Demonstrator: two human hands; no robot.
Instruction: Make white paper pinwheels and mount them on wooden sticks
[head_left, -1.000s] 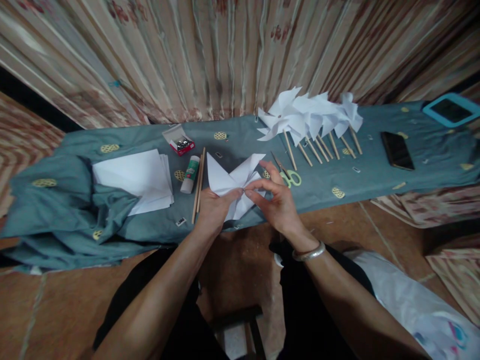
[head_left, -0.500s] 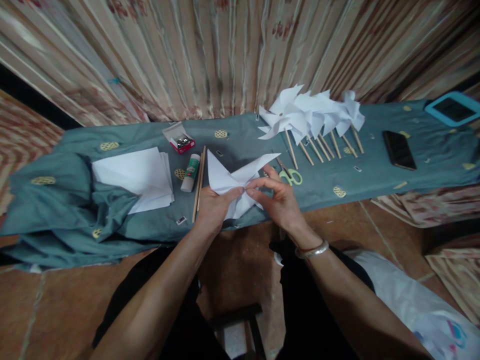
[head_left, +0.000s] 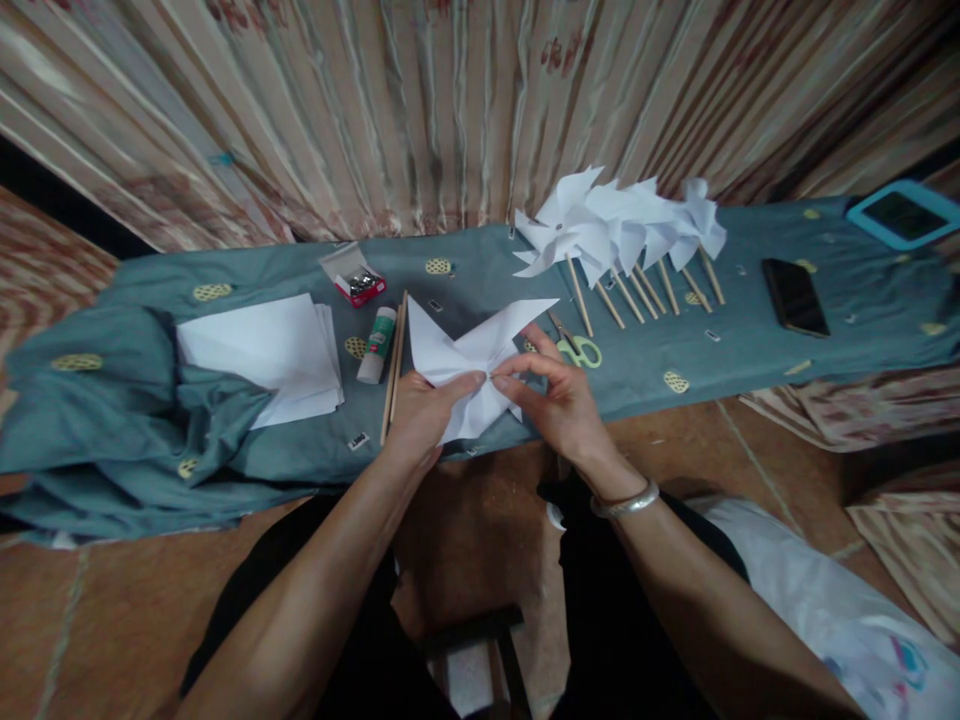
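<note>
A white paper pinwheel with pointed blades is held between my two hands over the near edge of the cloth. My left hand grips it from the left, thumb pressed near its centre. From the right, my right hand closes thumb and index finger at that same centre; any small pin there is too small to make out. Thin wooden sticks lie just left of the pinwheel, beside a glue stick. Green-handled scissors rest beyond my right fingers.
Finished pinwheels on sticks lie in a row at the back. White paper sheets are stacked left, near a small red box of metal pins. A black phone and a blue-framed tablet lie right. A curtain hangs behind.
The paper pinwheel has turned and tilted slightly in my hands, its blades a little more spread. Both hands keep their hold at the centre. The view has shifted slightly.
</note>
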